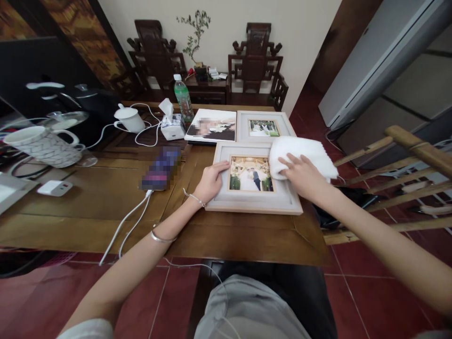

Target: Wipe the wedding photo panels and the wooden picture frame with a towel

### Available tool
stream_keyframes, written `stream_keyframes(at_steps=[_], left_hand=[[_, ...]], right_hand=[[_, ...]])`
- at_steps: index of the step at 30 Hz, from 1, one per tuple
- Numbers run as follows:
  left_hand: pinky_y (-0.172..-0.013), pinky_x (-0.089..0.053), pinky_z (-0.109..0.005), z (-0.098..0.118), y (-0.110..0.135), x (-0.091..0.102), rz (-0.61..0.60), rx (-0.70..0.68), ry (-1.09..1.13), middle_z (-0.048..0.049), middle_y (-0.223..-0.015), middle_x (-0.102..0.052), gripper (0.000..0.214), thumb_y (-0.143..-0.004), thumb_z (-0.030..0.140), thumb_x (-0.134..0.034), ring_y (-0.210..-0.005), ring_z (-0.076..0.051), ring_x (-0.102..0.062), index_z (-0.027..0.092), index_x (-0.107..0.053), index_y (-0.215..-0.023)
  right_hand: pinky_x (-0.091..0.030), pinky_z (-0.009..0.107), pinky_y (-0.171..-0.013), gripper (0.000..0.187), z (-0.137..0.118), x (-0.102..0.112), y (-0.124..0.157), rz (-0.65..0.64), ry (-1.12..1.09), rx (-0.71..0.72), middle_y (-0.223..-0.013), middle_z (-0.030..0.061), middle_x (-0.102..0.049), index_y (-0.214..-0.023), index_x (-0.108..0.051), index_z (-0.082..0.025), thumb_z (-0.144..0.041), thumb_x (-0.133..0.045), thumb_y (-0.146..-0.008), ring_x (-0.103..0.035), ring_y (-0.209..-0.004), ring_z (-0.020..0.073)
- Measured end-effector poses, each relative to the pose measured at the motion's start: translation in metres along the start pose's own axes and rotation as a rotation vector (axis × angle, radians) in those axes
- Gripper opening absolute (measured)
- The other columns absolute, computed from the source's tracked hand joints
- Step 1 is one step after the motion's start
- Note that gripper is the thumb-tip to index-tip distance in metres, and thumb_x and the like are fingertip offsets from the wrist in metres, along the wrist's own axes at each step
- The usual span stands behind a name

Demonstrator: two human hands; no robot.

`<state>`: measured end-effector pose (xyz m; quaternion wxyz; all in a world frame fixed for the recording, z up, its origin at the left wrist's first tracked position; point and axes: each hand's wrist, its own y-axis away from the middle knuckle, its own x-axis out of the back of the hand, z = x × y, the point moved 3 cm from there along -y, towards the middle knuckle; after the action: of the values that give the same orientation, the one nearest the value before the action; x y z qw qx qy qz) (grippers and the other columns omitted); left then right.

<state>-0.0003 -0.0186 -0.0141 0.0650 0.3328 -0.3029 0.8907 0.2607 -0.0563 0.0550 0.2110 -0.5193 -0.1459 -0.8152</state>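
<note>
A light wooden picture frame (252, 206) with a wedding photo lies flat near the front right of the table. My left hand (211, 181) grips its left side, with the thumb on the frame's face. On its right side a folded white towel (310, 153) covers the upper right corner. My right hand (300, 174) presses on this towel with the fingers bent over it. Behind it, a second picture frame (243, 125) lies flat, partly hidden by the towel. To its left is a white-edged photo panel (212, 115), stacked on something dark.
A phone (161, 169) on white cables lies left of the frames on the wooden table (88, 212). Farther back stand a tissue box (173, 128), a green-labelled bottle (182, 99), a lidded cup (130, 118) and a patterned mug (45, 146). A wooden chair (416, 146) is at the right.
</note>
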Motion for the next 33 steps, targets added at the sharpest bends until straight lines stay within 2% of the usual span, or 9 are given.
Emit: stream_keyframes(at_steps=[5,8,12,15,17,20,25,30,33], left_hand=[[-0.112,-0.038,-0.042,0.001,-0.001,-0.001,-0.034,0.008,-0.017,-0.0067,-0.122,-0.067,0.049,-0.076,-0.002,-0.04,-0.121,-0.02,-0.058,0.015,-0.068,-0.113],[-0.112,-0.037,-0.042,0.003,-0.001,-0.001,-0.06,-0.001,-0.043,-0.013,-0.128,-0.062,0.039,-0.085,0.008,-0.041,-0.126,-0.023,-0.053,0.01,-0.065,-0.117],[-0.116,-0.029,-0.044,0.004,0.0,-0.002,-0.088,0.019,-0.085,-0.018,-0.145,-0.044,0.04,-0.094,0.022,-0.039,-0.138,-0.026,-0.038,0.007,-0.056,-0.127],[-0.117,-0.024,-0.044,0.001,0.001,-0.003,-0.1,0.042,-0.102,-0.018,-0.15,-0.037,0.043,-0.096,0.027,-0.036,-0.142,-0.025,-0.029,0.008,-0.05,-0.133],[-0.118,-0.023,-0.044,0.0,0.002,-0.002,-0.099,0.043,-0.089,-0.0192,-0.151,-0.035,0.046,-0.098,0.03,-0.033,-0.143,-0.025,-0.028,0.007,-0.046,-0.135],[-0.118,-0.023,-0.042,0.001,0.002,0.0,-0.078,0.016,-0.053,-0.0189,-0.151,-0.034,0.05,-0.099,0.035,-0.029,-0.142,-0.023,-0.03,0.009,-0.041,-0.139],[-0.117,-0.023,-0.04,0.003,0.001,0.002,-0.033,0.035,-0.012,-0.0166,-0.151,-0.036,0.052,-0.1,0.04,-0.028,-0.141,-0.021,-0.031,0.011,-0.038,-0.141],[-0.117,-0.023,-0.043,-0.001,0.003,0.0,-0.03,0.067,-0.004,-0.0171,-0.151,-0.036,0.049,-0.098,0.034,-0.034,-0.141,-0.023,-0.032,0.012,-0.037,-0.142],[-0.118,-0.018,-0.048,-0.005,0.004,-0.002,0.007,0.08,-0.004,-0.0183,-0.156,-0.022,0.059,-0.091,0.027,-0.049,-0.146,-0.028,-0.017,0.013,-0.03,-0.145]], right_hand=[[-0.046,0.037,-0.092,0.044,-0.029,0.036,0.057,-0.115,-0.263,0.172,-0.121,0.0082,-0.067,-0.087,-0.073,-0.02,0.005,-0.045,-0.065,-0.054,-0.121,0.0261],[-0.049,0.031,-0.083,0.052,-0.03,0.049,0.058,-0.19,-0.381,0.149,-0.11,0.0042,-0.071,-0.095,-0.072,-0.027,0.004,-0.041,-0.068,-0.064,-0.105,0.0222],[-0.05,0.037,-0.08,0.055,-0.019,0.034,0.005,-0.044,-0.315,-0.047,-0.126,0.0132,-0.062,-0.117,-0.065,-0.02,0.001,-0.041,-0.072,-0.066,-0.099,0.0275],[-0.041,0.057,-0.096,0.056,-0.02,0.009,-0.048,0.12,-0.281,-0.145,-0.145,0.0154,-0.045,-0.125,-0.059,-0.016,0.002,-0.039,-0.076,-0.046,-0.126,0.0381],[-0.032,0.071,-0.097,0.053,-0.029,-0.005,-0.074,0.125,-0.299,-0.199,-0.152,0.0148,-0.033,-0.127,-0.058,-0.017,0.0,-0.043,-0.079,-0.029,-0.135,0.0463],[-0.024,0.077,-0.098,0.05,-0.059,-0.006,-0.086,0.079,-0.342,-0.121,-0.156,0.0113,-0.025,-0.127,-0.059,-0.019,-0.002,-0.049,-0.082,-0.017,-0.138,0.0512],[-0.032,0.071,-0.099,0.062,-0.096,0.028,-0.049,-0.08,-0.432,0.143,-0.156,0.0062,-0.028,-0.127,-0.06,-0.024,0.006,-0.04,-0.077,-0.022,-0.139,0.0457],[-0.046,0.046,-0.1,0.064,-0.083,0.059,0.023,-0.216,-0.56,0.342,-0.142,0.002,-0.051,-0.115,-0.067,-0.027,0.01,-0.039,-0.071,-0.041,-0.134,0.0315],[-0.044,0.042,-0.104,0.064,-0.075,0.061,0.062,-0.192,-0.61,0.363,-0.143,-0.0017,-0.049,-0.11,-0.068,-0.027,0.011,-0.039,-0.067,-0.037,-0.136,0.028]])
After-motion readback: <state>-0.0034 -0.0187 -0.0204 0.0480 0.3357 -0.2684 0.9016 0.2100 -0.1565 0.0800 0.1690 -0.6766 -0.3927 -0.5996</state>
